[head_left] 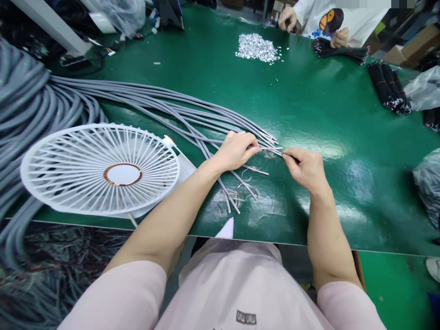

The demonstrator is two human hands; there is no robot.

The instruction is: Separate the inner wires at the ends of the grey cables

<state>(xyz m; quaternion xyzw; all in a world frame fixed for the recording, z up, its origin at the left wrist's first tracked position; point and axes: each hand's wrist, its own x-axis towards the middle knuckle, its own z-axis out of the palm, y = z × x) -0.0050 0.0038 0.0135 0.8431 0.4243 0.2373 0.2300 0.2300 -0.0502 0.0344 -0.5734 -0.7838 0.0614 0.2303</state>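
Pinched in my left hand (239, 149) is a grey cable near its stripped end. The fingers of my right hand (305, 167) are closed on the pale tip of that stripped end (273, 149), just to the right. Fine loose strands hang below it. Behind my hands, a bundle of grey cables (192, 110) runs in from the left, several with pale stripped ends. More stripped cable ends (237, 201) with frayed threads lie nearer to me, below my left hand.
A white fan (99, 169) stands left of my left arm, before a large coil of grey cable (24, 101). Silvery scraps (257, 47) lie at the back. Across the green table (206, 50), a co-worker's hand (340, 37) rests on black wires (342, 51). Black wire bundles (388, 87) lie right.
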